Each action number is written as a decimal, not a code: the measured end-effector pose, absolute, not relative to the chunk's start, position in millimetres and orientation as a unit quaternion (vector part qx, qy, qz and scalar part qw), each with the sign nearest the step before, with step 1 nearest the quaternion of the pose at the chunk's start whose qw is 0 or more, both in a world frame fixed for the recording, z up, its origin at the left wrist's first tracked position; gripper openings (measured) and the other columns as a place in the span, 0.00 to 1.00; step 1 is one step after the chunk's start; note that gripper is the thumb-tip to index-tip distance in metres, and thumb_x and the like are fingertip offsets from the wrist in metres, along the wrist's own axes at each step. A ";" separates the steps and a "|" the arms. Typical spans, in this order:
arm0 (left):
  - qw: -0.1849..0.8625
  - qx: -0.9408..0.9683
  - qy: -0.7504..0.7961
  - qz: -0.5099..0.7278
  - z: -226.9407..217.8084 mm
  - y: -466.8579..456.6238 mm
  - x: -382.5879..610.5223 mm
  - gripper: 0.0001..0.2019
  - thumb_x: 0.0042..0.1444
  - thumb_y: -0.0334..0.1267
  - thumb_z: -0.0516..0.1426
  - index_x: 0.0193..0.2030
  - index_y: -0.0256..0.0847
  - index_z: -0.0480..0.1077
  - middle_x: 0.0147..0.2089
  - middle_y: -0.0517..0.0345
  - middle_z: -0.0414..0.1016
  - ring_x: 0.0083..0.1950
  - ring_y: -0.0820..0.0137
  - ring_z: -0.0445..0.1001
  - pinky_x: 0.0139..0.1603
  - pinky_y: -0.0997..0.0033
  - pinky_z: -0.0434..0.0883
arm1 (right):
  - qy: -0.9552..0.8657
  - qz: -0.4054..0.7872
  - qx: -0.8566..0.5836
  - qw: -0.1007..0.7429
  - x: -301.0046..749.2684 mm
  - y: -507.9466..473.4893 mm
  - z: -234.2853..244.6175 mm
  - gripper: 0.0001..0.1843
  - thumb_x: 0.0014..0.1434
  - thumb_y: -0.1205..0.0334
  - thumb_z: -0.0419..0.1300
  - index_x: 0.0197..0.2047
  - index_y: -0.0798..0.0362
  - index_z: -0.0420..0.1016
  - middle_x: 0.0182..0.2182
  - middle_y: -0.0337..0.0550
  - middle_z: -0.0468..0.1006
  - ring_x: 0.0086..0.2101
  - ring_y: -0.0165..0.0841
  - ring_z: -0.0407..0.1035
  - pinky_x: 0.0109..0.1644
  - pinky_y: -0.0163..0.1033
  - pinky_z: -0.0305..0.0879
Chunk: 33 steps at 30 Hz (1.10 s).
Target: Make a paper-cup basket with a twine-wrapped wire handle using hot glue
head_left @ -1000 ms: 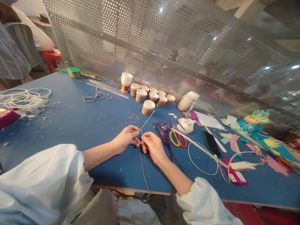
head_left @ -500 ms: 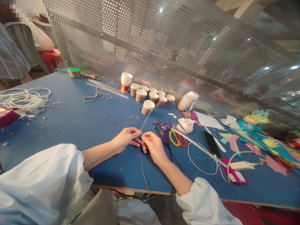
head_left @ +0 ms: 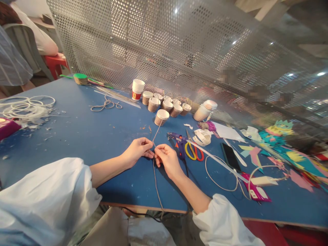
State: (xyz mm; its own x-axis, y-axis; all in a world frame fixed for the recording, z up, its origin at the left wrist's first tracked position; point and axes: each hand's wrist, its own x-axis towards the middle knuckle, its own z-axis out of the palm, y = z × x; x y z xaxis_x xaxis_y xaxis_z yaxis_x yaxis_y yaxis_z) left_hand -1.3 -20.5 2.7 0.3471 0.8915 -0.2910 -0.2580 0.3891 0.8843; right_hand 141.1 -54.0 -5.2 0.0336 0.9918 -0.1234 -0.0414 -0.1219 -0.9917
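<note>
A thin brown cord (head_left: 157, 132) runs from the rim of a small cord-wrapped paper cup (head_left: 161, 118) down to my hands, then trails over the table's front edge. My left hand (head_left: 139, 150) pinches the cord between thumb and forefinger. Close beside it, my right hand (head_left: 165, 157) is closed on the same cord with its fingertips. The cup stands upright, a little beyond my fingers. To the right of my right hand lie a blue glue gun (head_left: 179, 140) with a long glue stick and scissors (head_left: 192, 152) with yellow and red handles.
Several wrapped cups (head_left: 176, 110) and a stack of paper cups (head_left: 138, 89) stand along the perforated metal screen (head_left: 123, 44). A phone (head_left: 230, 157), power strip (head_left: 256, 191) and paper scraps (head_left: 255, 157) lie right. White cord coils (head_left: 38, 102) are at left. A person sits far left.
The cord's upper end has swung left across the front of the cup. My hands stay almost where they were, still pinching the cord.
</note>
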 end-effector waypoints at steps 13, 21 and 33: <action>0.688 0.368 0.442 0.443 12.4 -15.3 -9.0 0.05 0.53 0.29 0.58 0.28 0.35 0.67 0.34 0.49 0.78 0.33 0.72 0.77 0.26 0.79 0.71 | -0.449 0.533 -0.532 0.482 144.2 -54.1 -5.9 0.12 0.49 0.55 0.65 0.30 0.53 0.69 0.18 0.32 0.71 0.14 0.23 0.61 0.16 0.29 0.57; 0.747 0.311 0.362 0.463 11.3 -17.0 -7.3 0.08 0.57 0.26 0.55 0.28 0.34 0.64 0.33 0.48 0.78 0.32 0.68 0.79 0.31 0.72 0.75 | -0.470 0.541 -0.537 0.446 143.7 -53.3 -8.9 0.14 0.48 0.53 0.65 0.29 0.54 0.68 0.19 0.34 0.74 0.15 0.24 0.64 0.15 0.28 0.59; 0.727 0.357 0.362 0.461 9.4 -18.6 -5.6 0.07 0.58 0.27 0.56 0.29 0.34 0.64 0.27 0.53 0.76 0.28 0.72 0.78 0.35 0.71 0.77 | -0.514 0.423 -0.555 0.498 164.0 -40.9 11.2 0.15 0.51 0.51 0.64 0.35 0.53 0.72 0.19 0.33 0.73 0.14 0.22 0.61 0.15 0.27 0.56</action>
State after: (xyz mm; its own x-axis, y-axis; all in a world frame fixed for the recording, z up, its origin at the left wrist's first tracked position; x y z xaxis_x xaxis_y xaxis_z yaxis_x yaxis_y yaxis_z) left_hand -5.6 -18.6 9.4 0.3119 0.9295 -0.1967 -0.4118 0.3189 0.8537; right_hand 164.0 -40.9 11.2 0.1132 0.9927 0.0421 0.1486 0.0250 -0.9886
